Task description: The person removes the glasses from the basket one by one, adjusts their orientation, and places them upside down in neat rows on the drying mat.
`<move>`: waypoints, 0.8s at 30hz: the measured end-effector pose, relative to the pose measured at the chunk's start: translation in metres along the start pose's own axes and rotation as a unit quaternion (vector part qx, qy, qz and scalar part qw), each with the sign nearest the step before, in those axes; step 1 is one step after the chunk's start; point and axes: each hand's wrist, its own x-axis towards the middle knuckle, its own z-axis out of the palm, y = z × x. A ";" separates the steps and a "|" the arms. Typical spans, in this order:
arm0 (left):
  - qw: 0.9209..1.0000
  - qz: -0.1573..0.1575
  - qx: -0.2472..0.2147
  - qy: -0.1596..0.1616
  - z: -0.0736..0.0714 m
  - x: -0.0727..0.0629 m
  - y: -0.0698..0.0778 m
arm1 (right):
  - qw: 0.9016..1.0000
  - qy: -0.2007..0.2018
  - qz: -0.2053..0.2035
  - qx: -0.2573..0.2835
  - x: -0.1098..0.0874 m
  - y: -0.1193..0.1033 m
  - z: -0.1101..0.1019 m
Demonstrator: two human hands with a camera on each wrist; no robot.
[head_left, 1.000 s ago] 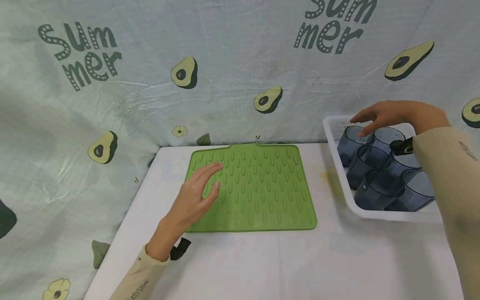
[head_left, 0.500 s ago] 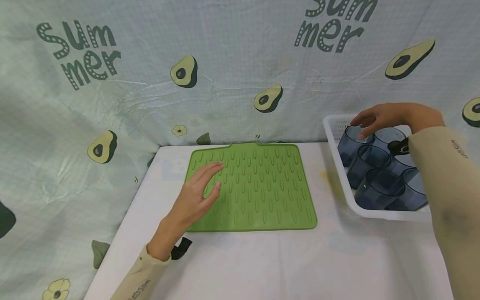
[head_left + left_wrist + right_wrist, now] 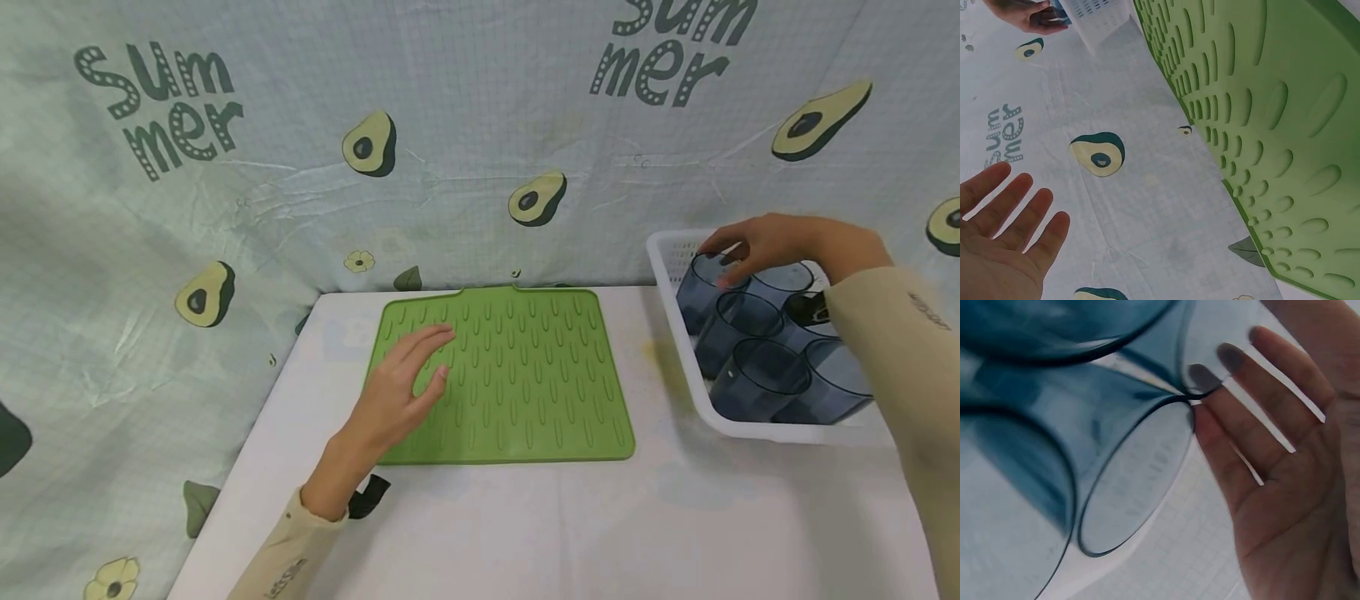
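Note:
In the head view my right hand (image 3: 787,242) reaches over a white plastic basket holding several blue-tinted drinking glasses. It is at the far-left glass (image 3: 699,300), fingers at the back of the rim and thumb at the front. The right wrist view shows this hand (image 3: 1285,450) with fairly straight, spread fingers; some fingertips show through the clear glass wall (image 3: 1200,350). My left hand (image 3: 397,387) hovers over the left part of a green ridged drying mat (image 3: 525,383), holding nothing. In the left wrist view the left fingers (image 3: 1019,219) are extended and apart.
The white basket (image 3: 693,392) stands at the right of the white-covered table (image 3: 525,533). Behind the table hangs a pale cloth (image 3: 450,83) printed with avocados and lettering. Other glasses (image 3: 757,379) stand close together in front of my right hand.
My right hand has lowered slightly toward the rim of the far-left glass. The left hand has drifted a little to the right above the mat. The glasses have stayed in place.

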 end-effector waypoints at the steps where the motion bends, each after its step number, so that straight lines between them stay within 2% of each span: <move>1: 1.000 -0.002 -0.001 -0.002 0.000 0.000 0.001 | 1.000 0.005 -0.002 -0.007 0.000 0.000 0.001; 5: 1.000 -0.008 -0.006 -0.008 0.000 0.001 0.002 | 0.999 0.019 -0.016 -0.020 0.002 -0.001 0.001; 10: 1.000 -0.005 -0.006 -0.009 0.002 0.000 0.001 | 1.000 0.008 -0.023 -0.018 0.005 -0.003 -0.004; 17: 1.000 0.001 0.001 -0.016 0.003 0.002 0.002 | 1.000 0.012 0.003 -0.022 0.008 0.001 -0.003; 24: 1.000 0.000 0.009 -0.030 0.005 0.004 0.003 | 1.000 -0.001 0.019 0.018 0.010 0.007 -0.001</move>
